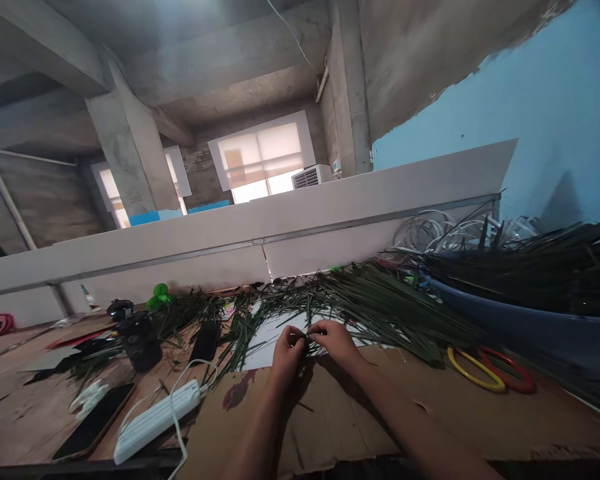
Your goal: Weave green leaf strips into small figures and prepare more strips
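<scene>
My left hand (289,350) and my right hand (336,341) meet above the front of the cardboard sheet (340,427). Both are closed, thumb against fingers, pinching a narrow dark green leaf strip (309,310) that stands up between them. The pinched end is small and partly hidden by the fingertips. Just behind my hands lies a white sheet (267,340) strewn with leaf scraps. To the right of them spreads a heap of long green leaves (395,307).
Scissors with yellow and red handles (505,373) lie on the right by a blue basin (525,327) piled with leaves. On the left are a white power strip (157,420) with its cable, a phone (97,420) and a dark bottle (139,340). A white partition (310,257) runs behind.
</scene>
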Demonstrator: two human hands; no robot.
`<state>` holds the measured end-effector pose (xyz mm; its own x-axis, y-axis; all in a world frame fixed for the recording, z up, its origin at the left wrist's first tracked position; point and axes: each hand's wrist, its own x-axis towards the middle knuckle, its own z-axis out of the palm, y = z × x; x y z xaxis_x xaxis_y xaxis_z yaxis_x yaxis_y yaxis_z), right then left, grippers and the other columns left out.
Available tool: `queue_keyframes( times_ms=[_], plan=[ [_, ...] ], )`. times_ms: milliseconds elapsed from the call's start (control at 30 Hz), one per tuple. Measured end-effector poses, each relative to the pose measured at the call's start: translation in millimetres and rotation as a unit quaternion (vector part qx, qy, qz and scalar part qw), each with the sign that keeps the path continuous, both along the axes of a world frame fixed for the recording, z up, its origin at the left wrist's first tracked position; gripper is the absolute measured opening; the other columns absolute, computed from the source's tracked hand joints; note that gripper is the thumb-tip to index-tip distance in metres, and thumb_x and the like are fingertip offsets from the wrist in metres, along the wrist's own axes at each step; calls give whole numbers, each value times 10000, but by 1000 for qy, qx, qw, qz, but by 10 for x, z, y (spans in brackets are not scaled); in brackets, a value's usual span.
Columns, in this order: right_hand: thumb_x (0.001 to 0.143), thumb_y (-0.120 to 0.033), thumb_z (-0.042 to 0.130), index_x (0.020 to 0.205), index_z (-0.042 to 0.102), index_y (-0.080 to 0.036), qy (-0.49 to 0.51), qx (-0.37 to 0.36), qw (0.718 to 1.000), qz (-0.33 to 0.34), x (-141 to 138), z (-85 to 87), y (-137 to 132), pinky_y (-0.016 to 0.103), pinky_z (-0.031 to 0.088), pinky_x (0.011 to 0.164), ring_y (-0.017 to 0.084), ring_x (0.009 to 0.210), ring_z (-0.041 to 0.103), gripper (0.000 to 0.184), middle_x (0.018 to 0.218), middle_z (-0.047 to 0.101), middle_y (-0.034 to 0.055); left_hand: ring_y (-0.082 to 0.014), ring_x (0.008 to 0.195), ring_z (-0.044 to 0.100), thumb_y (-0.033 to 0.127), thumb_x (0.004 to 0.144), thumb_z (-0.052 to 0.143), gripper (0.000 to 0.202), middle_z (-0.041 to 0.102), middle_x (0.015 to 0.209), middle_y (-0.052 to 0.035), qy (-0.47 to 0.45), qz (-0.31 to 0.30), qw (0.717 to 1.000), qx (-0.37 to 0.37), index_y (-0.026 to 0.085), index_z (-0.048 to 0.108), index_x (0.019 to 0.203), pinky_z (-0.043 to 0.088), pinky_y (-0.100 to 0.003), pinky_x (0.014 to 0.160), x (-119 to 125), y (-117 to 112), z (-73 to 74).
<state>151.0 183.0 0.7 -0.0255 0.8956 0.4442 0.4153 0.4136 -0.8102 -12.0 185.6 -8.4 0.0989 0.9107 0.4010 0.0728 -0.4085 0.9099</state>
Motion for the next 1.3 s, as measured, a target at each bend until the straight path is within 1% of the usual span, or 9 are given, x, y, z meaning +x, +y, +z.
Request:
queue_keyframes(
  times_ms=[133, 233, 467, 600, 800, 1000, 1100, 1300],
  plan=[
    [753, -196, 653, 856, 809, -223, -13, 9, 1000, -9, -2, -10, 16, 329, 479, 818, 252, 905, 695, 190, 920, 781, 69, -150, 638, 552, 264, 703, 667, 134, 593, 659, 26, -3, -14, 1000, 12, 209, 561, 764, 416, -250, 612, 1, -10, 15],
    [766, -191, 644, 855, 811, -241, -23, 20, 999, -13, -2, -6, 10, 318, 474, 819, 238, 899, 687, 195, 917, 768, 58, -160, 673, 569, 287, 705, 670, 145, 600, 685, 21, -9, -32, 999, 14, 210, 562, 762, 435, -258, 641, 11, -35, 38],
    [759, -200, 641, 804, 779, -226, -30, 25, 999, -34, -3, 27, -38, 300, 446, 762, 227, 851, 659, 147, 891, 737, 54, -192, 737, 638, 351, 716, 702, 212, 676, 744, -8, -23, -98, 995, -13, 212, 573, 811, 482, -296, 715, 19, -83, 56],
    [744, -223, 647, 770, 758, -216, -22, 17, 999, -34, -4, 26, -31, 301, 436, 752, 233, 846, 653, 114, 876, 740, 55, -194, 751, 640, 362, 706, 721, 233, 675, 744, -13, -30, -118, 992, -21, 212, 571, 802, 478, -297, 733, 8, -78, 49],
    [735, -264, 642, 735, 744, -190, 10, -14, 1000, -11, -3, -19, 12, 295, 442, 688, 228, 760, 655, 125, 763, 741, 48, -178, 719, 625, 348, 702, 727, 243, 668, 729, -5, -35, -128, 991, -28, 216, 547, 794, 460, -281, 703, -8, -66, 48],
    [721, -296, 657, 775, 774, -190, 52, -29, 998, 20, -12, -50, 58, 316, 480, 722, 244, 790, 687, 166, 797, 777, 55, -174, 691, 617, 390, 689, 758, 302, 675, 725, -8, -29, -122, 992, -33, 222, 530, 795, 452, -276, 676, -10, -56, 34],
    [702, -290, 658, 778, 788, -185, 67, -38, 996, 35, -11, -52, 77, 328, 495, 711, 249, 760, 693, 184, 774, 780, 58, -167, 686, 608, 393, 693, 760, 301, 671, 713, -8, -29, -115, 992, -33, 223, 526, 777, 439, -267, 658, -6, -52, 26],
    [691, -289, 648, 805, 809, -177, 89, -38, 993, 64, -7, -43, 71, 331, 501, 710, 246, 754, 689, 227, 773, 782, 60, -153, 618, 591, 393, 668, 785, 322, 663, 670, -4, -24, -100, 994, -44, 218, 525, 745, 411, -250, 584, 13, -38, -2]
  ],
)
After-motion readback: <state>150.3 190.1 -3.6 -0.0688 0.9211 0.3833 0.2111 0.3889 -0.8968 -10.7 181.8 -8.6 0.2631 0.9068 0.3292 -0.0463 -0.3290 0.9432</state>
